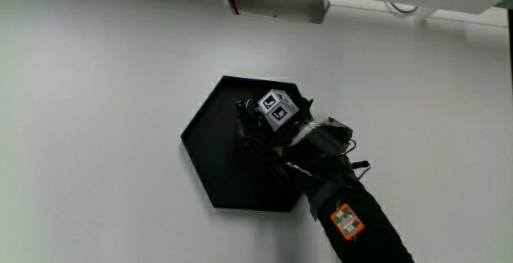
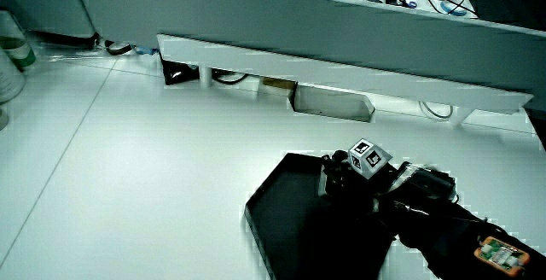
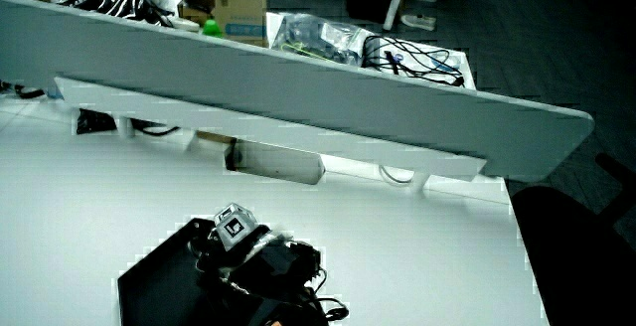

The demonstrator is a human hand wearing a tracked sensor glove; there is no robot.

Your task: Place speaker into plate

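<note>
One black hexagonal plate [image 1: 210, 147] lies on the white tabletop [image 1: 96, 119], bare surface all around its edges. The hands [image 1: 258, 123] hover over it; grip and speaker cannot be made out.

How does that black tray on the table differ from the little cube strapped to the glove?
The plate is plain black all over; the cube is pale with dark square patterns on its faces. The plate is broad, flat and six-sided, and far larger than the cube, which is a compact block. The plate lies on the table; the cube rides on the back of the hand, above the plate. Both have straight edges and sharp corners.
</note>
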